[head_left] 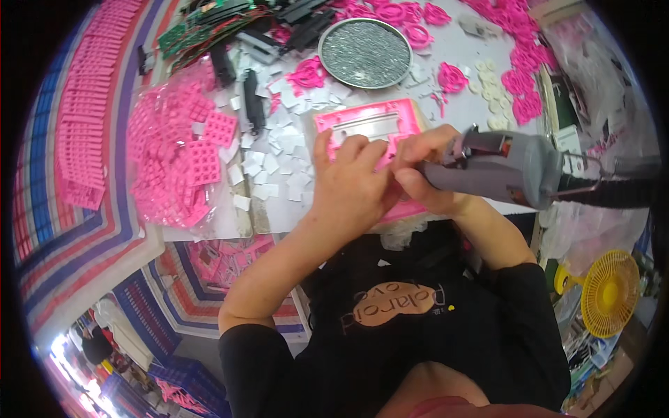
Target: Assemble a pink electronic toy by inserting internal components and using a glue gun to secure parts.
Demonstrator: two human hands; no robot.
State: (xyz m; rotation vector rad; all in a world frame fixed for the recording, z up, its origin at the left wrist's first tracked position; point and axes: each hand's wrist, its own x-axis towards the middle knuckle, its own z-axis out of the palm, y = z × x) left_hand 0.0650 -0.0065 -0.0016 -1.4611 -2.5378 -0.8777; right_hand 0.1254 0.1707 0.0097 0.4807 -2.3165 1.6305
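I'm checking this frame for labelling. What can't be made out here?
Head view:
- Tip of the grey power screwdriver: hidden behind the right hand.
- Centre of the pink frame: covered by the left hand.
- Small white pieces: too small to identify.

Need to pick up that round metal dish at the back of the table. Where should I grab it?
Grip the round metal dish by its raised rim on the near edge, coming from above. It lies flat and shallow, so only the rim offers purchase. Pink parts crowd its left side.
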